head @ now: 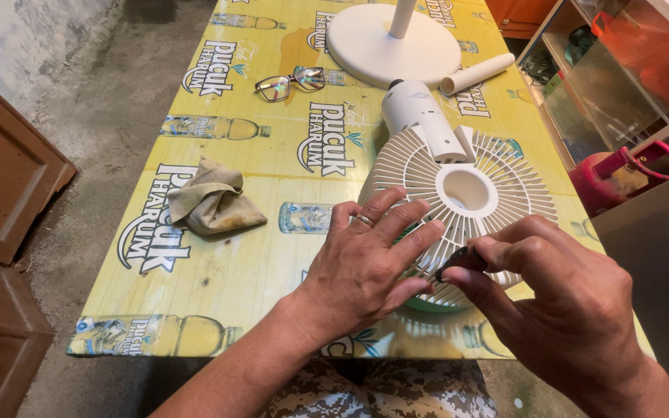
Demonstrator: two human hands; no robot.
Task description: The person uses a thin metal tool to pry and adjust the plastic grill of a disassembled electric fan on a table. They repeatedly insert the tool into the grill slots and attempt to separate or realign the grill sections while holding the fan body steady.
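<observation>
Left hand [365, 267] lies flat and open on the light, brittle-looking fan grille [458, 209], right hand [559, 302] pinching a small dark part [452, 262] at its near rim.

a yellow printed worktop [272, 263] carries a crumpled cloth [212, 203] near its left edge, glasses [291, 82] and a white round base [393, 39] toward the far edge, a white tube [477, 73] and a white fan grille [466, 205] by the right edge.

A yellow printed advertising cloth [272, 193] covers the table.
</observation>
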